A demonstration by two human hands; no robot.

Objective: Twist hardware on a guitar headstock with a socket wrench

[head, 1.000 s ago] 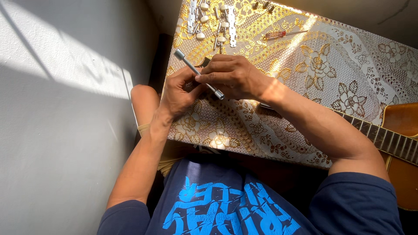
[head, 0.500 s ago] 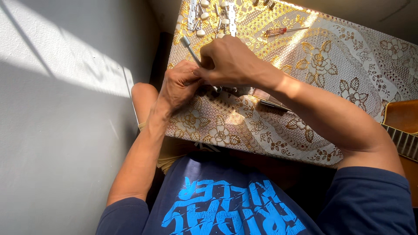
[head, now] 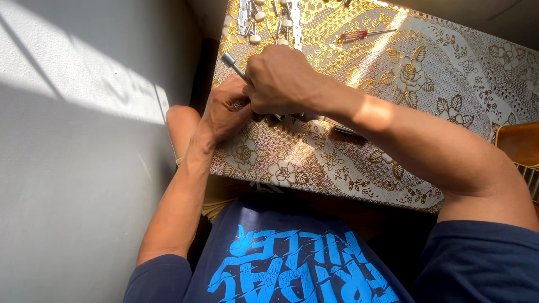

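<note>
Gold-flowered cloth covers the table [head: 393, 140] beside a grey wall. At its near left edge the right hand [head: 281, 78] is clenched around a metal socket wrench [head: 231, 62], whose silver tip juts up-left; the left hand [head: 222, 112] presses against it from below, its fingers curled on something hidden. Beyond lie silver tuning pegs [head: 269, 19] and a red-handled screwdriver [head: 359, 35].
</note>
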